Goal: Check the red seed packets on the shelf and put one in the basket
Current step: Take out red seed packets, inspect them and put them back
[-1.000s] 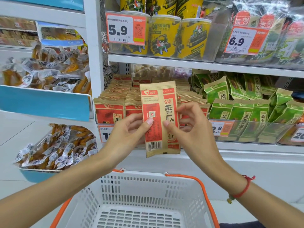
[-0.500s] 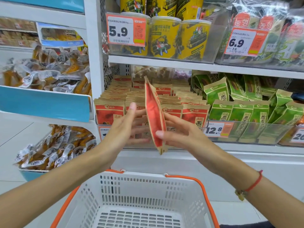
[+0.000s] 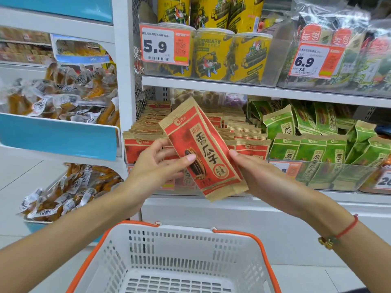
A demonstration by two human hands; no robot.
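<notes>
held up in front of the shelf: one red seed packet [image 3: 203, 149], tipped so its top leans to the left, front side out. printed on it in big dark letters: 香瓜子, with a small 洽洽 beside and a white round logo with 洽洽 near the top, plus a drawing of a striped black seed. pinched on its left side by the left hand [image 3: 156, 166], thumb flat on the front over the seed drawing, the other fingers curled behind the paper. gripped on its right edge by the right hand [image 3: 260, 176], one fingertip showing at the edge, the rest hidden behind the packet. so: both hands closed on the same packet, one on each side, with the packet between them. hanging right above the white basket [image 3: 249, 269] with orange handles, not in it. behind it, rows of more red seed packets on the shelf [image 3: 249, 146], same 洽洽 logo on their tops. just to the right, green seed packets [image 3: 313, 149] with 原香瓜子 on them. on the shelf above, yellow tubs [image 3: 213, 56] with a cartoon figure, and a price tag [image 3: 165, 45] reading 5.9. further right, another price tag [image 3: 313, 60] reading 6.9 with a small 7.5 under it. far left, clear wrapped snacks [image 3: 63, 96] piled in blue bins. on the right wrist, a red string bracelet [image 3: 347, 229].
</notes>
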